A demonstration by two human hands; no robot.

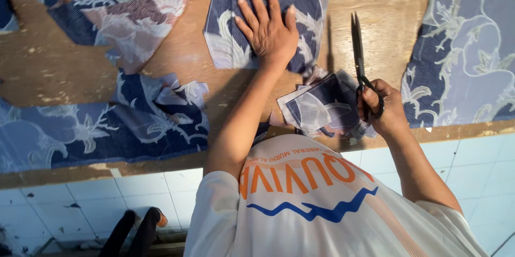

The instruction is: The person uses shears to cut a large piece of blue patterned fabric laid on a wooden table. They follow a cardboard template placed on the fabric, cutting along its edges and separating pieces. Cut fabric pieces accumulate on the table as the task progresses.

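Note:
My left hand (266, 27) lies flat with spread fingers on a stack of cut blue-and-white patterned fabric pieces (225, 37) on the wooden table (48, 58). My right hand (382, 108) grips the handles of black scissors (358, 48), whose closed blades point away from me, just right of the stack. A smaller pile of cut fabric pieces (319, 106) rests near the table edge, between my arms and touching my right hand.
Large pieces of the same patterned cloth lie at the right (466, 48), the lower left (96, 131) and the upper left (134, 10). The table's front edge (107, 170) runs above a pale tiled floor (80, 198). A dark object (134, 230) sits on the floor.

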